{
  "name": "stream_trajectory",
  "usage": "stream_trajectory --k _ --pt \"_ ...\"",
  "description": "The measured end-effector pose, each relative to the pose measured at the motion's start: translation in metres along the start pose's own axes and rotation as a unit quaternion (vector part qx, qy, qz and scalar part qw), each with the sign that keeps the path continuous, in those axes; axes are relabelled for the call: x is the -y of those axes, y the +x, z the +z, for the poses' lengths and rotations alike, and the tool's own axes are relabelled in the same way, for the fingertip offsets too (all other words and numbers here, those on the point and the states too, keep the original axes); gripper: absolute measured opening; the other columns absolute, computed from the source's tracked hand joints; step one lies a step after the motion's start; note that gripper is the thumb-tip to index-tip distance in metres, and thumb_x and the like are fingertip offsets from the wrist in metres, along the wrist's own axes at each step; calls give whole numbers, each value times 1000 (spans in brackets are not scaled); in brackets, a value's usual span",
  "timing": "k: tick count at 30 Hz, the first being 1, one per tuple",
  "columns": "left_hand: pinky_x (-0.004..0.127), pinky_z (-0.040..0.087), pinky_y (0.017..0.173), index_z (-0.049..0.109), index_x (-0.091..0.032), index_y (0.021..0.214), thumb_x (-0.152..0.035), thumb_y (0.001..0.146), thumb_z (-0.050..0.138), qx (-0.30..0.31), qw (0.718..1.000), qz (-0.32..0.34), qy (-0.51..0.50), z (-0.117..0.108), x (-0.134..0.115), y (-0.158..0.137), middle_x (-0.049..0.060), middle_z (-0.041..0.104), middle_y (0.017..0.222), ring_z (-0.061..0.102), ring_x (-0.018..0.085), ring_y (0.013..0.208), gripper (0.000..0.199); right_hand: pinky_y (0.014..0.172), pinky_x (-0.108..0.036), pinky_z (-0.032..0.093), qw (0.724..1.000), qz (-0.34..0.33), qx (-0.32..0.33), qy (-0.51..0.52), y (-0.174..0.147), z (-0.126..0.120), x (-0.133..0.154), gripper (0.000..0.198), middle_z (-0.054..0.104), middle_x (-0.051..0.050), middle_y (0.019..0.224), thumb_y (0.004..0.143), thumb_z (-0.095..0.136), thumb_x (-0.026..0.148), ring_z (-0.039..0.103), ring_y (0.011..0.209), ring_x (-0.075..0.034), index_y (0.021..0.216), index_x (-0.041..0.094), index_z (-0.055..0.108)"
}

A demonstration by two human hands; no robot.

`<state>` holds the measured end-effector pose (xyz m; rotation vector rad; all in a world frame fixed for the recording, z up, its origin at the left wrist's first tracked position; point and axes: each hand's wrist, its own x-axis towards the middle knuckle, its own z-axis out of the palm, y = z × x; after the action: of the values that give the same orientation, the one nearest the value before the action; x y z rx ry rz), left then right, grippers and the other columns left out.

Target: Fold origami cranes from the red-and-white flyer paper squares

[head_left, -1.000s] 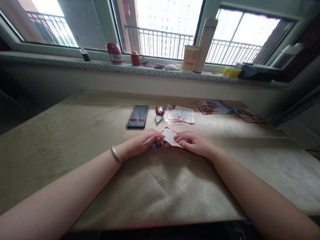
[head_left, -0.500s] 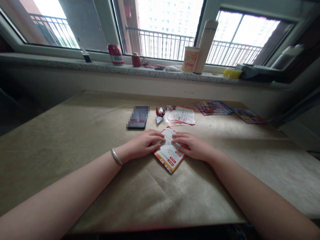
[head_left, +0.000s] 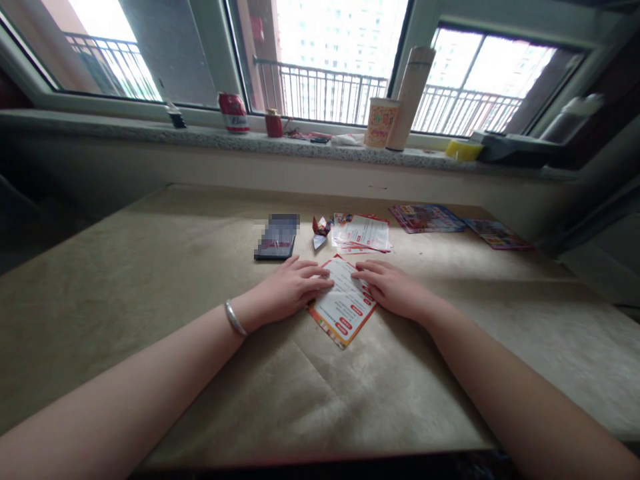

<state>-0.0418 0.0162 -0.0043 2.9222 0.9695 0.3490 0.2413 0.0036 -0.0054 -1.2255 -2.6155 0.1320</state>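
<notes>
A square sheet of printed paper (head_left: 341, 301), white with red labels and an orange border, lies cornerwise on the table in front of me. My left hand (head_left: 293, 287) rests on its left side, fingers stretched out over the paper. On the opposite side, the outstretched fingers of my right hand (head_left: 391, 285) touch the right edge. Beyond the sheet stands a small folded paper figure (head_left: 321, 231). Close to it is a stack of similar printed sheets (head_left: 364, 231).
A phone (head_left: 277, 237), partly pixelated, lies beyond my left hand. Colourful leaflets (head_left: 427, 219) sit at the back right of the table (head_left: 150, 280). The windowsill holds a red can (head_left: 233, 113), a paper cup (head_left: 380, 123), a tall flask (head_left: 410, 100) and a yellow item (head_left: 463, 150).
My right hand has shifted slightly right and uncovers more of the sheet, which now looks wider and flatter. My left hand stays on its left side.
</notes>
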Motion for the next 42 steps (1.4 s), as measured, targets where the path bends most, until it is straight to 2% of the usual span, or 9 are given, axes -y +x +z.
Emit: stream_trajectory --k 5,11,16,18,23,29,33,38,42 --pt "58 21 118 61 -27 132 -42 99 46 1 995 -56 78 -8 -15 -2 6 54 144 43 31 137 39 117 -47 35 1000 18 8 0 1 5 4 45 46 -13 150 94 47 27 40 141 -29 138 18 57" --pt "58 24 117 51 -16 140 -45 97 47 9 993 -80 90 -3 -14 -3 14 46 149 41 34 138 52 119 -51 31 1000 1 10 9 2 9 10 53 41 -14 154 95 48 37 32 145 -32 142 14 51" --pt "45 33 116 57 -27 135 -22 100 41 -16 996 64 54 -5 -17 0 5 53 144 47 24 134 39 117 -50 34 1000 -8 -6 7 2 10 9 50 44 -13 152 96 48 37 35 144 -31 141 18 53" --pt "41 39 111 59 -24 133 -32 100 44 7 995 92 26 -7 -21 1 8 59 137 53 24 128 37 118 -50 33 1000 -5 -8 2 2 11 10 49 45 -13 152 96 48 36 35 143 -31 141 18 53" --pt "44 35 114 48 -19 143 -54 92 54 45 997 67 10 -10 -24 -1 13 48 147 44 30 136 63 116 -51 35 1000 -6 -8 4 3 10 11 49 46 -15 150 95 50 35 38 141 -32 140 15 53" --pt "45 25 118 46 -22 144 -54 95 48 50 998 42 24 -11 -23 -2 8 45 151 39 28 140 59 111 -49 41 997 -57 -45 34 2 2 8 30 59 -11 137 90 56 28 49 131 -27 118 20 65" --pt "49 23 118 46 -18 144 -64 90 49 40 998 10 45 -10 -25 -3 13 45 150 39 32 140 71 103 -44 48 991 -98 -29 92 1 -6 7 23 66 -9 124 85 63 24 58 119 -24 108 23 66" --pt "45 30 116 44 -13 144 -53 93 48 46 998 -25 44 -6 -19 -3 15 42 152 38 31 141 65 98 -41 49 989 -100 -16 111 2 -8 7 20 70 -8 115 85 62 23 63 109 -22 104 22 68" --pt "42 34 116 51 -13 139 -44 92 51 31 999 -5 25 -5 -14 -1 14 46 149 43 29 138 56 97 -40 50 990 -103 -28 94 3 -8 9 21 72 -7 111 86 59 20 64 106 -22 103 23 71"
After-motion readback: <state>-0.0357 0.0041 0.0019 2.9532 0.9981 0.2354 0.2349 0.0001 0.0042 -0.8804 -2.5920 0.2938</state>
